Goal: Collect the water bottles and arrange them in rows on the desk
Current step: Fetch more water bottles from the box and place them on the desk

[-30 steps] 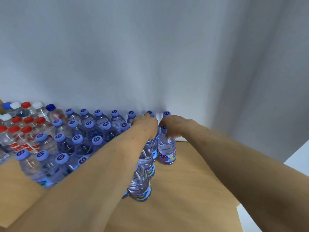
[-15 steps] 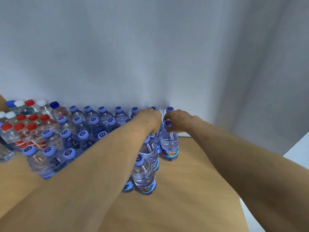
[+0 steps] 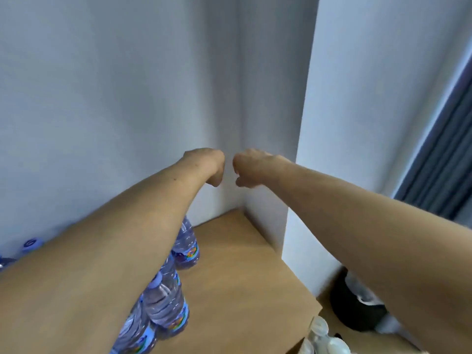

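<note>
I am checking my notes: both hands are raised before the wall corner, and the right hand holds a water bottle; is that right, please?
Not quite: the head view shows the right hand holding nothing. It and the left hand are raised before the wall corner; the water bottles stand on the desk below.

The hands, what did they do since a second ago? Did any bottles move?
Both let go: the left hand and right hand lifted off the clear plastic water bottles with purple caps and now hang in the air before the white wall, holding nothing. The view swung right too. Those bottles stayed upright in their row on the light wooden desk.
</note>
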Motion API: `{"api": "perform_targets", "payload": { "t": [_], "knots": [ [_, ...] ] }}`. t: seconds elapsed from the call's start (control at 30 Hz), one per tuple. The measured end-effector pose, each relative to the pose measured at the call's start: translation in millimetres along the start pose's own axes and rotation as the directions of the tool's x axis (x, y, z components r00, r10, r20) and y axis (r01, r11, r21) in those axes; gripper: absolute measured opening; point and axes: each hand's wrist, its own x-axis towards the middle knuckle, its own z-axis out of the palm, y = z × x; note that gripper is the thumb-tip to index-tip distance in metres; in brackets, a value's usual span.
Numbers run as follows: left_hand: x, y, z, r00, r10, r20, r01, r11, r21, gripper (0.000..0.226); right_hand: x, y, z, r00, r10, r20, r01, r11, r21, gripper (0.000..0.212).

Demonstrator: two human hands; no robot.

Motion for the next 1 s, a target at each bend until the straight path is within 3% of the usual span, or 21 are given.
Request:
{"api": "perform_targets", "payload": {
  "t": [0.07, 0.13, 0.23, 0.37, 0.47, 0.6, 0.77, 0.9, 1.0],
  "knots": [
    [-8, 30, -14, 0.995, 0.092, -0.022, -0.092, 0.996, 0.001, 0.013, -33, 20, -11, 0.994, 0.108, 0.012, -0.108, 0.994, -0.013, 0.03],
    [-17, 63, -29, 0.986, 0.157, -0.051, -0.157, 0.988, 0.003, 0.019, -65, 43, -19, 0.977, 0.211, 0.022, -0.21, 0.977, -0.036, 0.01],
    [-36, 118, -52, 0.966, 0.244, -0.082, -0.241, 0.97, 0.04, 0.018, -116, 82, -27, 0.921, 0.389, -0.009, -0.389, 0.921, -0.038, 0.027],
    [-74, 199, -82, 0.905, 0.399, -0.147, -0.392, 0.917, 0.079, 0.015, -206, 126, -39, 0.817, 0.576, -0.04, -0.577, 0.815, -0.055, 0.018],
    [-117, 266, -101, 0.816, 0.549, -0.18, -0.533, 0.835, 0.133, 0.015, -284, 153, -46, 0.728, 0.685, -0.038, -0.685, 0.722, -0.094, 0.03],
    [-197, 353, -120, 0.67, 0.711, -0.211, -0.694, 0.702, 0.161, 0.014, -399, 179, -49, 0.563, 0.824, -0.063, -0.825, 0.556, -0.104, 0.029],
    [-322, 452, -137, 0.517, 0.819, -0.25, -0.803, 0.565, 0.189, 0.019, -554, 197, -52, 0.366, 0.93, -0.039, -0.928, 0.362, -0.083, 0.024],
    [-424, 528, -139, 0.357, 0.894, -0.27, -0.891, 0.413, 0.19, 0.02, -682, 195, -54, 0.224, 0.974, -0.032, -0.971, 0.22, -0.098, 0.013],
    [-508, 580, -139, 0.248, 0.938, -0.242, -0.933, 0.298, 0.199, 0.026, -778, 181, -53, 0.118, 0.993, -0.032, -0.986, 0.113, -0.124, 0.016]
  ]
}}
